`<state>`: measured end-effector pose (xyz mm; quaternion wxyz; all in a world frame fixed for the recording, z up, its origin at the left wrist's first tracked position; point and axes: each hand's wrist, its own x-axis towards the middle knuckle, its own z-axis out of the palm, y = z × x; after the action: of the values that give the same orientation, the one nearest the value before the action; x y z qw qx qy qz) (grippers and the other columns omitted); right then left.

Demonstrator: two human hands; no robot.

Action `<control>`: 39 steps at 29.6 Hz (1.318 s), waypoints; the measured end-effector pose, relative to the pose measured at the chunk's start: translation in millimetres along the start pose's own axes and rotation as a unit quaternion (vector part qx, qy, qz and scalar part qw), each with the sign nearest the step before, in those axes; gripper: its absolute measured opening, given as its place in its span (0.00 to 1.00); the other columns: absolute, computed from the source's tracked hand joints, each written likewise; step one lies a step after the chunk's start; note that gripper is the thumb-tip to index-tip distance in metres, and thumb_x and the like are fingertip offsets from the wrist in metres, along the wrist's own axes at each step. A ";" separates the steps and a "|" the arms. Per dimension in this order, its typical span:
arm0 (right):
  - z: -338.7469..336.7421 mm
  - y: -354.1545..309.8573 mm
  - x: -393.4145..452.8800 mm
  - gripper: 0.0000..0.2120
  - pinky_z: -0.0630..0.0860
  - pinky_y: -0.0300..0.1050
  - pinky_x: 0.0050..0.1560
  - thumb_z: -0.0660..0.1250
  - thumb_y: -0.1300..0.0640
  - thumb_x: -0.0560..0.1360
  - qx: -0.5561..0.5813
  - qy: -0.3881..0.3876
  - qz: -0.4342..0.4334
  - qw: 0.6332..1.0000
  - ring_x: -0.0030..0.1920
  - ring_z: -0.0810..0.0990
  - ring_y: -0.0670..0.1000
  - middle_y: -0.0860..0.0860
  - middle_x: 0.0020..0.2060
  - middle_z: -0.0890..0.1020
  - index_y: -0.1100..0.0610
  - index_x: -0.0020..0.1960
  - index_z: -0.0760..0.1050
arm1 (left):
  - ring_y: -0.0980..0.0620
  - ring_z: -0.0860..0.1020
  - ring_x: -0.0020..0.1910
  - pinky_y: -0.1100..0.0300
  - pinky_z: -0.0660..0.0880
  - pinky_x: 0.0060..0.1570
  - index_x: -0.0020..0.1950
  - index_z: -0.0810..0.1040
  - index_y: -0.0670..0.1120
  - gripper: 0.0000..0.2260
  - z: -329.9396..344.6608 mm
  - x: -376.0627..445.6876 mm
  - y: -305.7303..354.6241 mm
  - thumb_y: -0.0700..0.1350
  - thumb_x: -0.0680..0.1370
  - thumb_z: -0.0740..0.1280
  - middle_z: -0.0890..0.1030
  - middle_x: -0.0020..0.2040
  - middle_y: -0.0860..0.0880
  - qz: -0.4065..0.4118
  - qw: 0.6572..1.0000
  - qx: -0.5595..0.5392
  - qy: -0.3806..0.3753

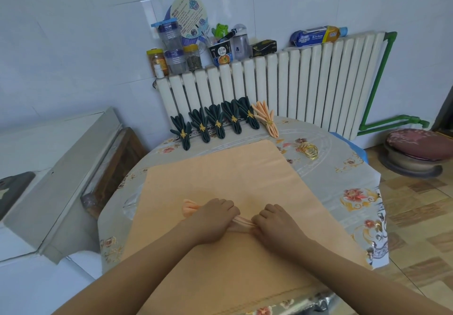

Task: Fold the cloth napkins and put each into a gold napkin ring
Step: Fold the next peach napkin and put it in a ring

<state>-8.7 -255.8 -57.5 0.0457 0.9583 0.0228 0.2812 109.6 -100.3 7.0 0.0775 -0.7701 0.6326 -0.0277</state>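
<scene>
Soft, light pleated peach napkin (241,222) will spring open; left hand (215,219) and right hand (275,222) pinch it, best held mid-bundle.

A home kitchen or dining corner: white tiled walls (73,32), a white radiator (282,81) topped with spice jars (157,61), an instant-noodle cup (220,53) and a kitchen wrap roll (316,36), plus a round table with floral oilcloth (355,197).
</scene>
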 end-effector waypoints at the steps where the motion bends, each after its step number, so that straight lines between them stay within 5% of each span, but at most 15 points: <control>1: 0.3 4.7 1.8 0.12 0.59 0.41 0.35 0.57 0.51 0.65 0.006 0.004 0.007 1.000 0.29 0.75 0.50 0.46 0.24 0.75 0.52 0.29 0.76 | 0.47 0.75 0.54 0.55 0.69 0.52 0.60 0.75 0.46 0.12 -7.6 2.8 -1.4 0.43 0.78 0.60 0.77 0.55 0.46 -0.036 0.998 -0.054 -0.018; 5: -3.0 38.3 14.0 0.09 0.68 0.40 0.33 0.61 0.50 0.66 0.049 -0.021 0.060 0.997 0.31 0.75 0.50 0.44 0.27 0.76 0.50 0.33 0.79 | 0.51 0.77 0.50 0.57 0.70 0.45 0.50 0.80 0.50 0.07 -26.4 34.4 -8.2 0.46 0.73 0.71 0.81 0.50 0.52 -0.184 0.960 -0.211 0.020; 9: -3.9 72.1 20.0 0.09 0.71 0.45 0.40 0.69 0.49 0.70 0.123 -0.047 0.142 0.981 0.40 0.78 0.54 0.48 0.37 0.82 0.52 0.45 0.83 | 0.52 0.76 0.49 0.59 0.66 0.42 0.47 0.82 0.50 0.06 -36.2 72.2 -6.8 0.46 0.71 0.73 0.82 0.48 0.53 -0.225 0.948 -0.222 0.029; 14: 1.1 126.5 30.7 0.22 0.71 0.47 0.55 0.67 0.46 0.74 0.143 0.022 0.440 0.886 0.58 0.74 0.54 0.54 0.57 0.77 0.56 0.64 0.74 | 0.49 0.77 0.50 0.58 0.66 0.48 0.49 0.82 0.50 0.05 -39.3 114.5 -14.7 0.44 0.76 0.68 0.84 0.48 0.51 -0.250 0.951 -0.163 0.080; 18: 15.8 165.7 41.9 0.28 0.71 0.50 0.56 0.69 0.47 0.73 0.111 0.011 0.535 0.837 0.60 0.70 0.58 0.59 0.61 0.72 0.61 0.67 0.67 | 0.49 0.77 0.51 0.57 0.64 0.51 0.51 0.80 0.52 0.05 -36.9 141.9 -25.2 0.47 0.76 0.68 0.83 0.49 0.51 -0.251 0.955 -0.140 0.080; 31: 52.0 213.1 70.0 0.25 0.69 0.50 0.56 0.66 0.47 0.75 0.086 -0.047 0.574 0.813 0.60 0.70 0.59 0.60 0.59 0.72 0.63 0.64 0.67 | 0.49 0.77 0.51 0.58 0.63 0.54 0.53 0.81 0.52 0.08 -22.9 182.0 -39.9 0.49 0.76 0.69 0.83 0.49 0.51 -0.255 0.952 -0.148 0.082; 39: 11.8 177.9 36.5 0.19 0.71 0.41 0.44 0.73 0.51 0.70 0.301 0.063 0.510 0.804 0.47 0.77 0.51 0.51 0.49 0.79 0.56 0.58 0.74 | 0.50 0.76 0.52 0.57 0.66 0.53 0.49 0.81 0.53 0.05 -32.8 160.3 -39.8 0.49 0.74 0.71 0.82 0.49 0.53 -0.296 0.932 -0.194 0.077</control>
<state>31.6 -431.1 -30.0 -0.3961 0.7778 -0.3826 0.3029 175.4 -252.4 36.7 -0.1343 -0.9179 0.3731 0.0149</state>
